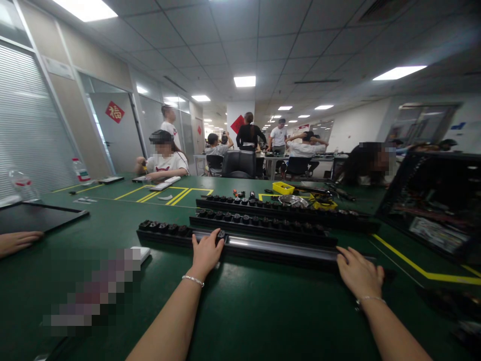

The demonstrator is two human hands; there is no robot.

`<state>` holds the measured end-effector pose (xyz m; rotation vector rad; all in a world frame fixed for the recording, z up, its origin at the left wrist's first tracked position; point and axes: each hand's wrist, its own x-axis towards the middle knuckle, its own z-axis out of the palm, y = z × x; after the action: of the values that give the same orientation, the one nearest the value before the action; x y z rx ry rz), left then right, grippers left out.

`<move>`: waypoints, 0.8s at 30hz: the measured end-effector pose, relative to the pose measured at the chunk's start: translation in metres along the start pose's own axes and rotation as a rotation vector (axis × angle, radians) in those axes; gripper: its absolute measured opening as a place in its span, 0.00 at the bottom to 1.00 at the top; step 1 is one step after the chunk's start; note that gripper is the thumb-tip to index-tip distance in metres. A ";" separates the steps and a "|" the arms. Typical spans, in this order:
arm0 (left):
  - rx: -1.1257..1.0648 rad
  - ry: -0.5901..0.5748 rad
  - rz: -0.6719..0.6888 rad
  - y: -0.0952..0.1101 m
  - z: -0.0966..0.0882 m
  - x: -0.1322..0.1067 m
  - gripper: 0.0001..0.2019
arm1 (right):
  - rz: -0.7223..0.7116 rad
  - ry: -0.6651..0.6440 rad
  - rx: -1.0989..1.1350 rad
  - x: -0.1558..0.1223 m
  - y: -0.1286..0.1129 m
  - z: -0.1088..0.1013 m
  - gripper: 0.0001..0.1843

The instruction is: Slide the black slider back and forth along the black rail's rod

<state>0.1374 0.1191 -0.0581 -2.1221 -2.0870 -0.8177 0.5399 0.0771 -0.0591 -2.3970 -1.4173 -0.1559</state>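
A long black rail (278,249) lies across the green table in front of me, with a bare, shiny channel along much of its length. Several small black parts (164,227) sit in a row at its left end. My left hand (206,253) is on the rail, its thumb and forefinger closed at a single small black part (222,235) in the channel. At the rail's right end, my right hand (361,275) grips the edge with bent fingers. Behind it lie two more black rails, the nearer rail (259,222) and the farther rail (281,206), both carrying rows of similar parts.
A co-worker's hand (20,242) rests at the left beside a black tray (45,216). A pixelated phone-like object (101,286) lies left of my arm. Yellow bins (283,188) and a metal dish (293,201) stand behind the rails. A large black frame (439,200) rises at the right.
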 end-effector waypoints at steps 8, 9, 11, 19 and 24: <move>0.004 0.002 0.003 -0.001 0.002 0.000 0.21 | 0.013 -0.021 0.019 0.001 0.000 -0.001 0.31; 0.003 0.002 0.004 -0.001 0.002 0.000 0.21 | 0.013 -0.024 0.021 0.001 0.000 -0.001 0.31; 0.010 -0.001 0.004 0.000 0.002 0.001 0.21 | 0.011 -0.028 0.027 0.002 0.001 -0.001 0.31; 0.027 -0.012 -0.001 0.001 0.000 0.001 0.21 | -0.005 0.009 0.028 0.001 0.003 0.001 0.31; 0.040 0.001 0.012 0.000 0.002 0.000 0.21 | -0.012 0.028 0.022 -0.001 0.001 0.000 0.30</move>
<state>0.1385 0.1202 -0.0601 -2.1110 -2.0698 -0.7689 0.5403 0.0762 -0.0593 -2.3603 -1.4137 -0.1750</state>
